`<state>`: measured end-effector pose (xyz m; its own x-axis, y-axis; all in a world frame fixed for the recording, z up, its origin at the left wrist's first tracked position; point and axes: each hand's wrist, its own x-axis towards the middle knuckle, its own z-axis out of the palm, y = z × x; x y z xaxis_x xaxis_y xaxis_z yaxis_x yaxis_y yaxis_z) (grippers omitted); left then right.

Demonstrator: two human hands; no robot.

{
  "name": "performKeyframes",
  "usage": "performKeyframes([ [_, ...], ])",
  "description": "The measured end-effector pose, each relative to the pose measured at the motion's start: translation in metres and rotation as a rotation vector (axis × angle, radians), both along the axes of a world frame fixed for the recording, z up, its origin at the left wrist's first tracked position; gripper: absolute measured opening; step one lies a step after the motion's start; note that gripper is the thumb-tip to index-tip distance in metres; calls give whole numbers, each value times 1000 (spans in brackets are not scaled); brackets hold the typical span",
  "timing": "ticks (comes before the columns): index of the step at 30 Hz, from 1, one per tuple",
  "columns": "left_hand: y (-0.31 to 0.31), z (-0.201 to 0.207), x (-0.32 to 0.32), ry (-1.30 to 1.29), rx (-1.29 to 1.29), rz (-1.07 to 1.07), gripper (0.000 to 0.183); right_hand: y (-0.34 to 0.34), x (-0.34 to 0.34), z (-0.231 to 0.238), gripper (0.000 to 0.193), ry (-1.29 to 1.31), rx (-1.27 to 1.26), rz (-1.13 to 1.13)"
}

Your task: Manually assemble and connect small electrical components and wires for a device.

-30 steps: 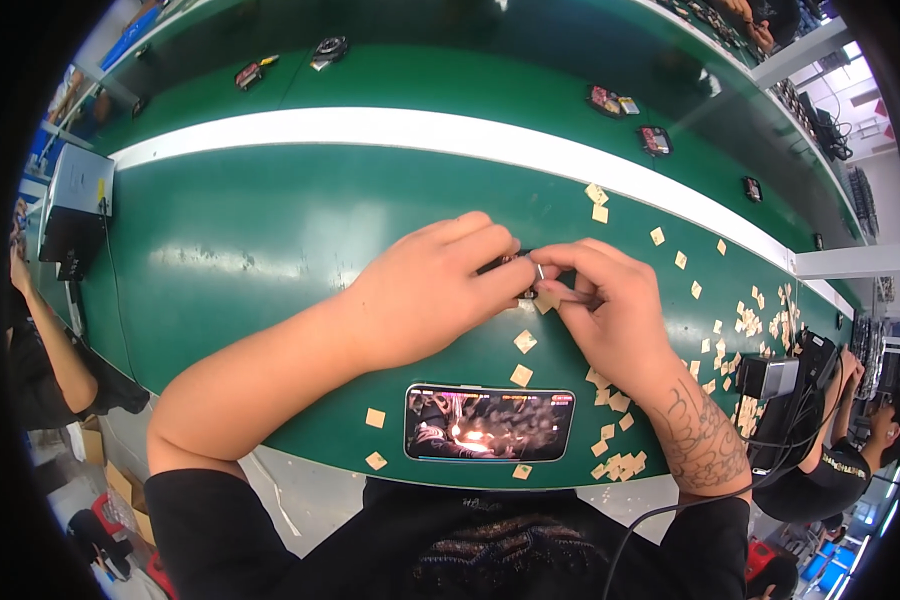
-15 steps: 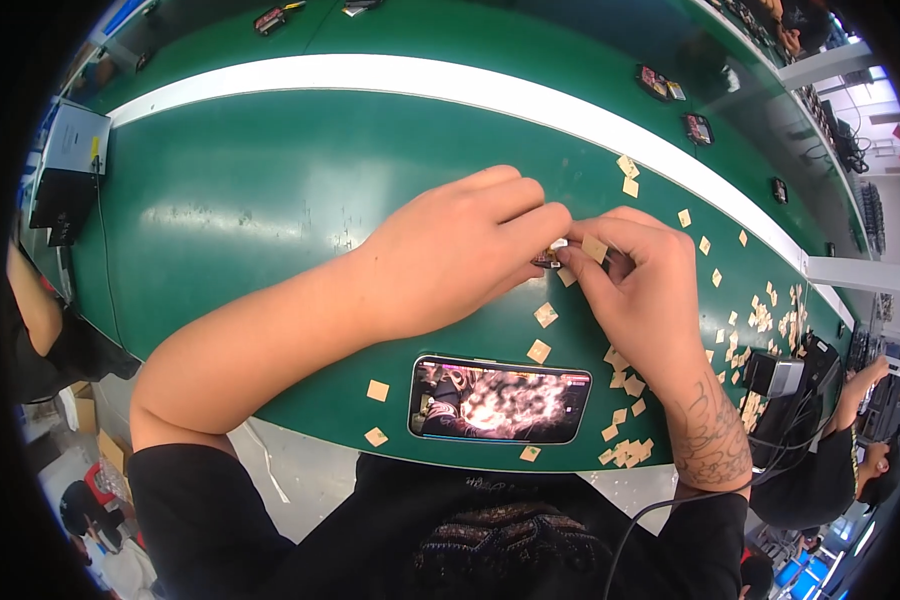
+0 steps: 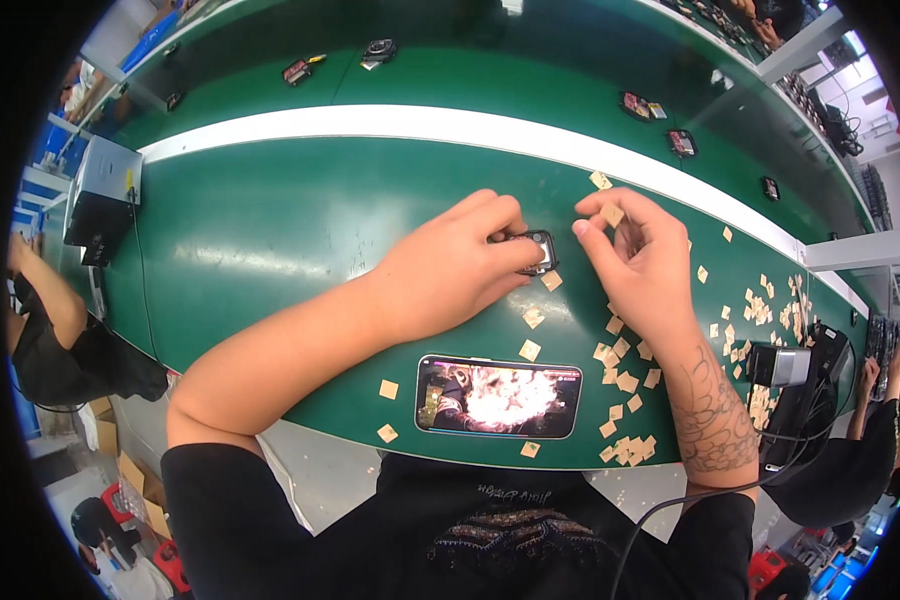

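My left hand (image 3: pixel 470 250) is closed around a small black-framed electronic device (image 3: pixel 544 252), pressing it against the green tabletop; its near part is hidden by the fingers. To the right of it, my right hand (image 3: pixel 638 250) hovers with thumb and index finger apart and the other fingers curled. A small tan square piece (image 3: pixel 612 215) is tucked at those fingers; what exactly grips it is hard to make out. Another tan square (image 3: pixel 551 282) lies just below the device. A phone (image 3: pixel 498 398) playing a video lies flat in front of me.
Many loose tan squares (image 3: pixel 626 382) are scattered over the green table (image 3: pixel 270 220), densest at the right. A white strip (image 3: pixel 370 121) divides the bench; several black devices (image 3: pixel 681 142) lie beyond it. Metal boxes (image 3: pixel 780 365) with cables stand right, another box (image 3: pixel 108 195) left. Other people sit at both sides.
My right hand has drawn away from the device to the right, its tan square still with it. The device now lies more exposed under my left hand. The whole view has shifted slightly.
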<state>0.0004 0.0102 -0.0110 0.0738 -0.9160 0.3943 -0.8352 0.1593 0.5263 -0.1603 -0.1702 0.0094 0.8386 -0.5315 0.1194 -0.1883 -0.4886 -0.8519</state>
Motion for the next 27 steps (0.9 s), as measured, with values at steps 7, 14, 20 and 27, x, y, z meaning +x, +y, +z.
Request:
performKeyframes([
  [7, -12, 16, -3, -172, -9, -44, 27, -23, -6, -3, 11, -201, -117, 12],
  [14, -107, 2, 61, -149, -23, 244, 44, -19, -9, 1, 15, 11, -193, 198],
  [20, -211, 1, 60, -289, -49, 168, 68, -24, -11, -13, 13, -50, -317, 220],
  [27, -261, 12, 37, -92, 39, -110, 55, -36, -11, -11, 9, -312, -415, 144],
])
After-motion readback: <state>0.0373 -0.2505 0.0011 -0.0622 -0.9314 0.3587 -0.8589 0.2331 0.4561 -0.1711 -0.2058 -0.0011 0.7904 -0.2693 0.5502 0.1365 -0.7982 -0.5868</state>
